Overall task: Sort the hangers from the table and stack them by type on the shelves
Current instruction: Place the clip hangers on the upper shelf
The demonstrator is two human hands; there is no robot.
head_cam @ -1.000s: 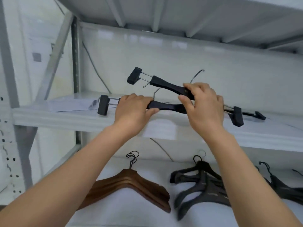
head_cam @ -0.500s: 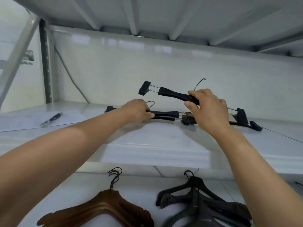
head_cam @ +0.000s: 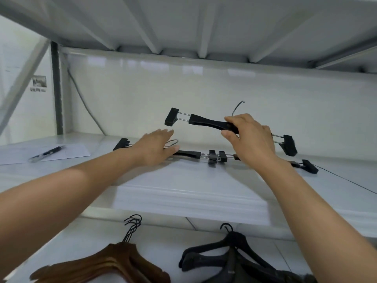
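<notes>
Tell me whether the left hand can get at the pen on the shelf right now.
Probably yes. The left hand grips nothing, and the pen lies uncovered on paper to its left on the same shelf, with nothing between them.

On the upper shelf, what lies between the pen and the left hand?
Head view: the black end clip of the hanger lying on the shelf.

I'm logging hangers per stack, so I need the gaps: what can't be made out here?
Head view only:
- Flat clip hanger: middle covered by the left hand.
- Second flat hanger: mostly behind the right hand and forearm.
- Held clip hanger: hook base hidden inside that hand's grip.
- Wooden hangers and black hangers: cut off by the bottom edge, count unclear.
- Paper: any writing too small.
</notes>
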